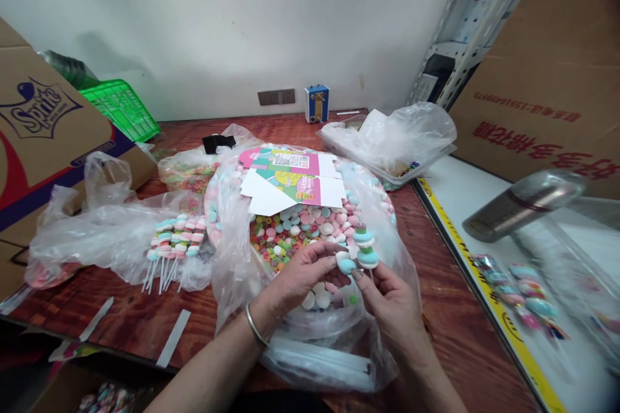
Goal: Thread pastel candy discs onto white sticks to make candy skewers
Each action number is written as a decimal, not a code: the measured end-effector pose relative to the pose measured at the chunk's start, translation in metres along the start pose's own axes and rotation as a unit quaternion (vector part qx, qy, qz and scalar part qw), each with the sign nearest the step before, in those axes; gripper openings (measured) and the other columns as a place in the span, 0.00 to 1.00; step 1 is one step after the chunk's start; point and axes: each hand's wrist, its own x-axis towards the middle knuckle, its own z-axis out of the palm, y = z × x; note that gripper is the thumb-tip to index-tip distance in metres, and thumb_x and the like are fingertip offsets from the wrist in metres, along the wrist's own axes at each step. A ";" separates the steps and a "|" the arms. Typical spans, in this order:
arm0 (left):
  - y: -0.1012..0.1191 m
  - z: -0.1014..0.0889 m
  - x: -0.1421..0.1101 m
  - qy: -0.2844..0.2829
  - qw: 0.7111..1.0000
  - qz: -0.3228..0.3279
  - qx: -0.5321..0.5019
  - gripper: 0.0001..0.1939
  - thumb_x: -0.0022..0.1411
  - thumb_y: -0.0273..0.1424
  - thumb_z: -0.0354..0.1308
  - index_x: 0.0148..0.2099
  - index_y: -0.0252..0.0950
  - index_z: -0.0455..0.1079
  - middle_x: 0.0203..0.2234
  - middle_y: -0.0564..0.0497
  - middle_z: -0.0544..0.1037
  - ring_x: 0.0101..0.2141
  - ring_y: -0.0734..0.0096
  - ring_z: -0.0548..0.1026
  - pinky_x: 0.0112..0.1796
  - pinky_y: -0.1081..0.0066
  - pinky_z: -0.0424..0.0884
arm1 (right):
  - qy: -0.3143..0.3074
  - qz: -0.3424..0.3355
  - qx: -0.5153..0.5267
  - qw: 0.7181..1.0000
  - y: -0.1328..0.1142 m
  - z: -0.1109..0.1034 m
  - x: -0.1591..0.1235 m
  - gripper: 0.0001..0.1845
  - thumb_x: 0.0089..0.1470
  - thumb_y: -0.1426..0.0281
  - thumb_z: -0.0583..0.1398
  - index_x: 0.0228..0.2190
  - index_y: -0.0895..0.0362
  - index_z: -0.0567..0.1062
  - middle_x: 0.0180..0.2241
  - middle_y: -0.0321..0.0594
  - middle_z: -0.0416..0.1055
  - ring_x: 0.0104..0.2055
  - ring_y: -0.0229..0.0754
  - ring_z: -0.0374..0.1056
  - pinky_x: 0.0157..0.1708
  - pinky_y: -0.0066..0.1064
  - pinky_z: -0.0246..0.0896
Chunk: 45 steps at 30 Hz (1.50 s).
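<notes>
My left hand (310,266) is closed, its fingertips pinching a blue-and-white marshmallow (345,264). Upright in my right hand (394,300) stands a candy skewer (367,250), with blue-and-white marshmallows and gummy rings stacked on its stick. My right thumb also touches the loose marshmallow, just left of the skewer. Under both hands, an open plastic bag (232,251) holds pink, white and blue marshmallows (334,222) and small coloured gummy rings (276,242). A printed card box (295,177), folded flat, rests on top.
Several finished skewers (177,239) lie on plastic at the left. Behind them are a Sprite carton (43,135) and a green basket (121,106). A plastic tray (387,142) sits at back right. On the white surface at right are a metal flask (523,203) and wrapped candy skewers (533,290).
</notes>
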 end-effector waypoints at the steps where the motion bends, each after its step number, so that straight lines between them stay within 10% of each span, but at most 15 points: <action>1: 0.000 0.000 -0.002 0.000 1.000 0.004 0.010 0.19 0.57 0.39 0.62 0.48 0.34 0.73 0.31 0.48 0.77 0.29 0.73 0.75 0.32 0.71 0.72 | 0.003 0.001 -0.005 1.000 0.000 0.000 0.000 0.23 0.49 0.57 0.65 0.45 0.54 0.78 0.38 0.42 0.78 0.38 0.43 0.72 0.41 0.34 0.67; 8: -0.001 0.007 -0.013 0.006 0.995 0.066 0.071 0.22 0.53 0.31 0.66 0.51 0.33 0.70 0.43 0.44 0.78 0.42 0.65 0.76 0.40 0.72 0.72 | 0.005 0.009 -0.037 0.999 -0.001 0.007 -0.001 0.21 0.50 0.58 0.64 0.44 0.56 0.77 0.39 0.41 0.78 0.39 0.43 0.72 0.41 0.32 0.66; 14: -0.002 0.007 -0.010 0.055 0.994 0.064 0.076 0.19 0.56 0.35 0.64 0.48 0.31 0.71 0.38 0.44 0.80 0.34 0.68 0.79 0.34 0.72 0.74 | 0.033 -0.026 -0.202 0.978 -0.010 0.009 -0.009 0.19 0.55 0.56 0.58 0.39 0.57 0.76 0.29 0.37 0.76 0.31 0.40 0.70 0.31 0.27 0.64; 22: -0.002 -0.015 -0.005 0.132 0.988 0.080 0.034 0.22 0.55 0.40 0.65 0.48 0.32 0.72 0.35 0.46 0.80 0.35 0.68 0.80 0.37 0.71 0.76 | 0.014 -0.212 -0.496 0.842 -0.013 -0.013 -0.041 0.17 0.62 0.64 0.49 0.41 0.56 0.75 0.28 0.40 0.78 0.24 0.40 0.73 0.20 0.26 0.58; 37: 0.002 -0.009 -0.013 0.146 0.952 0.127 0.236 0.20 0.58 0.29 0.59 0.54 0.39 0.73 0.38 0.51 0.81 0.36 0.68 0.77 0.40 0.70 0.73 | -0.033 -0.388 -0.645 0.658 -0.044 -0.006 -0.046 0.23 0.57 0.80 0.43 0.22 0.53 0.71 0.25 0.40 0.77 0.17 0.36 0.68 0.15 0.28 0.52; 45: 0.005 -0.006 -0.016 0.137 0.895 0.183 0.383 0.21 0.62 0.30 0.57 0.57 0.39 0.70 0.46 0.49 0.79 0.43 0.64 0.76 0.46 0.68 0.71 | -0.035 -0.249 -0.636 0.730 -0.030 0.000 -0.052 0.17 0.58 0.76 0.48 0.26 0.53 0.72 0.20 0.38 0.73 0.14 0.35 0.64 0.13 0.29 0.44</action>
